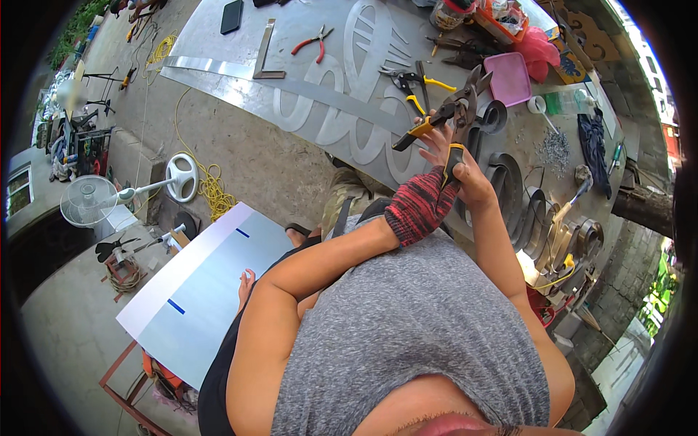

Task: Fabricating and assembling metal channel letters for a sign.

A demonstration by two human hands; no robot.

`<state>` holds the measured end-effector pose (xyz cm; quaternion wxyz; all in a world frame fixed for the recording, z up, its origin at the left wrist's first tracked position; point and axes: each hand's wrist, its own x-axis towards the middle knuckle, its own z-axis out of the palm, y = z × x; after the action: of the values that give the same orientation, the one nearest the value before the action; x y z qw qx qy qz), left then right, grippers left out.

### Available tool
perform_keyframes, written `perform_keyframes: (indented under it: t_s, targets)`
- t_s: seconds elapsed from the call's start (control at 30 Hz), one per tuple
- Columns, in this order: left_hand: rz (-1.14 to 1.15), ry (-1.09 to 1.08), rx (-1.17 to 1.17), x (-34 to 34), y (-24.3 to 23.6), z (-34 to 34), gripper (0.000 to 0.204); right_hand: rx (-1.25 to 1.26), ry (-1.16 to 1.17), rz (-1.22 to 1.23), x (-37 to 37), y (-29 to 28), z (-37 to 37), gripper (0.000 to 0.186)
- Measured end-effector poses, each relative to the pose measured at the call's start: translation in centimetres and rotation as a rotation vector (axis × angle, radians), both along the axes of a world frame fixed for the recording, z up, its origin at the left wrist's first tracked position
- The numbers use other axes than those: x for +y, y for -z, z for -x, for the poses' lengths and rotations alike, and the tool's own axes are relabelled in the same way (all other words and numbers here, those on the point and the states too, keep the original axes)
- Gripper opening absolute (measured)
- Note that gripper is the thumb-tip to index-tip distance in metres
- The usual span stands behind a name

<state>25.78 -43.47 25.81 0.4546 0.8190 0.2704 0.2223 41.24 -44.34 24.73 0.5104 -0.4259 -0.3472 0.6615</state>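
A pair of tin snips [469, 105] with dark metal jaws and yellow-and-black handles is raised at the near edge of the metal-topped table, its handles spread apart. My right hand [474, 182], bare, wraps round the right handle. Wearing a red-and-black knitted glove, my left hand [425, 207] comes across my body and meets the lower end of that handle; its fingers are mostly hidden. Bare fingers [435, 145] show between the handles, and I cannot tell which hand they belong to. Behind the snips lies another yellow-handled cutting tool [403, 78].
The table [225, 54] bears flat curved metal cutouts [363, 43], a steel square [270, 58], red-handled pliers [314, 45], a pink tray [509, 78] and curled metal strips [509, 182]. Left are a fan [89, 201], yellow cord [211, 192], a pale board [211, 298] and another person's hand [246, 285].
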Motion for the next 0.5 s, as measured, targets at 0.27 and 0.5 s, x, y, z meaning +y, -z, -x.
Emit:
perform_keyframes:
  t_s: [0.27, 0.5]
  targets:
    - [0.225, -0.078, 0.139, -3.7, -2.3, 0.6, 0.029, 0.144, -0.029, 0.015, -4.0, -1.4, 0.9, 0.107]
    - [0.289, -0.405, 0.257, -5.3, -3.3, 6.7, 0.035, 0.16, 0.013, 0.315, -6.9, -1.5, 2.7, 0.071]
